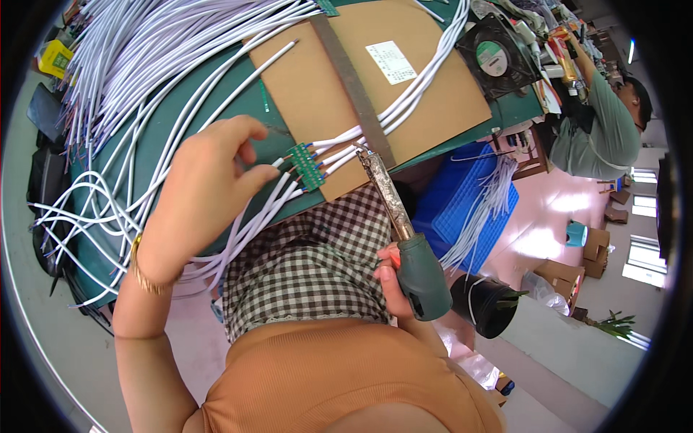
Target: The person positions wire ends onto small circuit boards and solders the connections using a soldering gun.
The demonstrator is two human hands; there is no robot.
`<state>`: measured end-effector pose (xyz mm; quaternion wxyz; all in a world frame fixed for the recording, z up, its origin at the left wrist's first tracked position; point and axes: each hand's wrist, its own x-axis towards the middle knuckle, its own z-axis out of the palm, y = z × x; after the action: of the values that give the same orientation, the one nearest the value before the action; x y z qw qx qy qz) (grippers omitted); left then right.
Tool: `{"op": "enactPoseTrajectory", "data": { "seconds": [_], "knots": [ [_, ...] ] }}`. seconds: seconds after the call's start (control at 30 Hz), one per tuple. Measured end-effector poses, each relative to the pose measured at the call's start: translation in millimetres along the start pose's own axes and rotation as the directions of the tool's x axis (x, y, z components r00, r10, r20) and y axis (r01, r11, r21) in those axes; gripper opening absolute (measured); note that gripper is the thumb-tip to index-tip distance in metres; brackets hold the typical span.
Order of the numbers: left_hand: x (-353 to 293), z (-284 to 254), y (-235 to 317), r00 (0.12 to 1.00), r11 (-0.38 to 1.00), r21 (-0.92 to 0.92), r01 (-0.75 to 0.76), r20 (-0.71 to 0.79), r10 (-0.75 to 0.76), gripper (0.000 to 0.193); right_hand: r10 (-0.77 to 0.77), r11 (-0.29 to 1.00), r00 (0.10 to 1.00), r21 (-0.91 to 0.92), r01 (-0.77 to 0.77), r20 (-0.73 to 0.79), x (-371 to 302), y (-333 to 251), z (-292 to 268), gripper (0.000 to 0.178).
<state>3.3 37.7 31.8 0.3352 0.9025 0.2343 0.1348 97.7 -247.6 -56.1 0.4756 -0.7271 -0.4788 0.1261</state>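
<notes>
In my right hand (394, 285) is a soldering iron with a dark green handle (424, 278) and a worn metal barrel (388, 191). Its tip end is just right of a small green circuit board (307, 167), close to the white cables there. The board lies at the near edge of a brown sheet (317, 86), with white cables (271, 198) joined on its left side and others on its right. My left hand (209, 169) hovers left of the board, its thumb and index finger apart, nothing visible between them. The other left fingers are partly hidden.
A large bundle of white cables (151, 50) covers the far left of the green bench. A dark metal bar (354, 86) lies across the sheet and cables. At the right are a black fan (498, 56), a blue crate (462, 209) with cables, and a co-worker in a green shirt (595, 133).
</notes>
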Motion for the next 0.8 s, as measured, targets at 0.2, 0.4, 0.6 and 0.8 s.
{"op": "enactPoseTrajectory", "data": {
  "seconds": [0.2,0.4,0.6,0.8],
  "knots": [
    [-40.7,38.1,27.8,0.995,0.991,0.121,-0.061,-0.067,0.07,0.011,0.322,0.922,0.903,0.311,-0.23,-0.284,4.0,-18.1,10.5,0.01],
    [-35.4,56.8,16.1,0.95,0.979,0.203,-0.036,-0.298,0.096,0.01,0.213,0.96,0.961,0.222,-0.173,-0.174,6.0,-17.5,9.6,0.019],
    [-25.3,54.3,14.9,0.984,0.99,0.09,0.105,-0.151,-0.091,0.006,0.253,0.901,0.958,0.395,-0.182,-0.136,6.7,-19.6,11.9,0.02],
    [-20.7,49.0,14.1,0.984,0.989,0.102,0.11,-0.153,-0.093,0.007,0.21,0.934,0.978,0.297,-0.197,-0.013,11.0,-17.9,6.8,0.024]
  ]
}}
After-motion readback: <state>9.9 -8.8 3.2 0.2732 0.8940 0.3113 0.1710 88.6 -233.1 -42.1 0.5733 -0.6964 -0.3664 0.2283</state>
